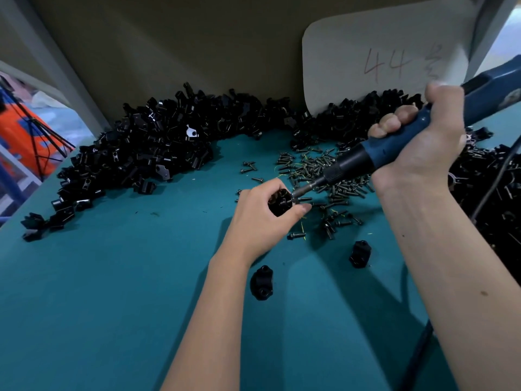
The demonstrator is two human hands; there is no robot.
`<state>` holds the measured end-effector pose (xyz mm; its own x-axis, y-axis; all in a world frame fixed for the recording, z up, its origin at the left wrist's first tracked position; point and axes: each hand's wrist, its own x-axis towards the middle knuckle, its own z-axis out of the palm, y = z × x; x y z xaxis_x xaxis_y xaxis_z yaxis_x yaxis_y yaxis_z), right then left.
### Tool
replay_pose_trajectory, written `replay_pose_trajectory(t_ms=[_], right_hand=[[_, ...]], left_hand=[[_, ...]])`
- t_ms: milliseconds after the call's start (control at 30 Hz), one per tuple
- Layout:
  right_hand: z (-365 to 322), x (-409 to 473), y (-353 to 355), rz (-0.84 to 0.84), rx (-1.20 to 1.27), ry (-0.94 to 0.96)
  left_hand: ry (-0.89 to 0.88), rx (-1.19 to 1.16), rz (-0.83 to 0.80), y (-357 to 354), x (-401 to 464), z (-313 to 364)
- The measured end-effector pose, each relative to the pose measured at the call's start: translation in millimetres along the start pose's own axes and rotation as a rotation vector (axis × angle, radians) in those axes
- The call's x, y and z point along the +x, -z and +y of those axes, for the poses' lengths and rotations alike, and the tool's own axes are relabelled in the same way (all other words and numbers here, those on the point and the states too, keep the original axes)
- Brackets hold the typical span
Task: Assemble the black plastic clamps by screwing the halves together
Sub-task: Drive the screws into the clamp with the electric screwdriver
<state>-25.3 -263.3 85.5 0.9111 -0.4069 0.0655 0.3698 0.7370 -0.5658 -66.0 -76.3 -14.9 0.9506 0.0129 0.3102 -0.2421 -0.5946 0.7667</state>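
Note:
My left hand [260, 214] grips a black plastic clamp [279, 203] just above the green table [112, 292]. My right hand [417, 145] holds a blue electric screwdriver [394, 148], slanted down to the left. Its bit touches the clamp's right side, where a screw sits. Two other black clamps lie on the table: one [261, 282] below my left wrist, one [359, 253] to the right. Loose black screws [318, 173] are scattered behind the held clamp.
A large heap of black clamp halves [146, 148] curves along the back from left to right, with more [496, 187] at the far right. A white card marked 44 [380, 60] leans on the back wall. The screwdriver's cable [420, 351] runs off the bottom right.

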Motion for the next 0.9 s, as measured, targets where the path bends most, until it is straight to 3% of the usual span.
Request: replay_pose_trajectory(t_ms=[400, 900], right_hand=[[-1.8, -0.9, 0.4, -0.034, -0.046, 0.009], [-8.8, -12.8, -2.8, -0.019, -0.168, -0.07]], left_hand=[[0.02, -0.167, -0.062, 2.1, -1.5, 5.8], [-0.002, -0.201, -0.02, 0.5, -0.6, 4.5]])
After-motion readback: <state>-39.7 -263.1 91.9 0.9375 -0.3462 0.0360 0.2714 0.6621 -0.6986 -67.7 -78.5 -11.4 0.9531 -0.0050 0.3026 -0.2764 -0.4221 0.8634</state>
